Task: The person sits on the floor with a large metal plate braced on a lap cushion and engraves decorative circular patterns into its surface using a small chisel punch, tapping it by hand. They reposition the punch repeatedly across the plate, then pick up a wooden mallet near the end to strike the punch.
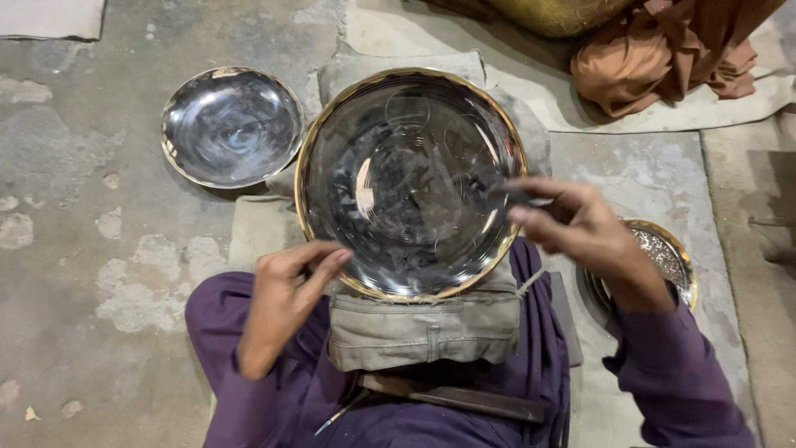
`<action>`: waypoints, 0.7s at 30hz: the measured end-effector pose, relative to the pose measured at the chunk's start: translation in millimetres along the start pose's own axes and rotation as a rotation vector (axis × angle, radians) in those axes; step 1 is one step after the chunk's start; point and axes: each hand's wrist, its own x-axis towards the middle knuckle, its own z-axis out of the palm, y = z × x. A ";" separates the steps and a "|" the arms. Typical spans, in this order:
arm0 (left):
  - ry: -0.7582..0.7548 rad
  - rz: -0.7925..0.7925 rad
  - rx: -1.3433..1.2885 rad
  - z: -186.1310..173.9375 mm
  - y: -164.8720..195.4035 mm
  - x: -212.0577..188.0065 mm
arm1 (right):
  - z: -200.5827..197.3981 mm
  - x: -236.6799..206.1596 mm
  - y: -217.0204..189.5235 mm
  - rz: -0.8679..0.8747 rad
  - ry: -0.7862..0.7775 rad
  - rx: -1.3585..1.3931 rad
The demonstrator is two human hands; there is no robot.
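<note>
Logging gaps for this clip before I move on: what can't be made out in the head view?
- Tool in the right hand: mostly hidden by the fingers; its kind is unclear.
- Patterned plate: largely covered by the right wrist.
- Large metal plate: near rim hidden by the left hand.
- Golden vessel: cut off by the top edge.
- Thin tool on the lap: too small to identify.

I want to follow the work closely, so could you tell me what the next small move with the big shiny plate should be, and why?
Probably lower the tool tip onto the plate surface. The right hand pinches a small dark tool just over the large plate, whose face shows faint scribed circles, while the left hand steadies the near rim, so the plate seems braced.
</note>
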 end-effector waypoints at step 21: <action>-0.237 0.290 -0.051 73.5 0.5 18.2 | 58.7 -0.8 -53.7 -0.691 -0.200 -0.822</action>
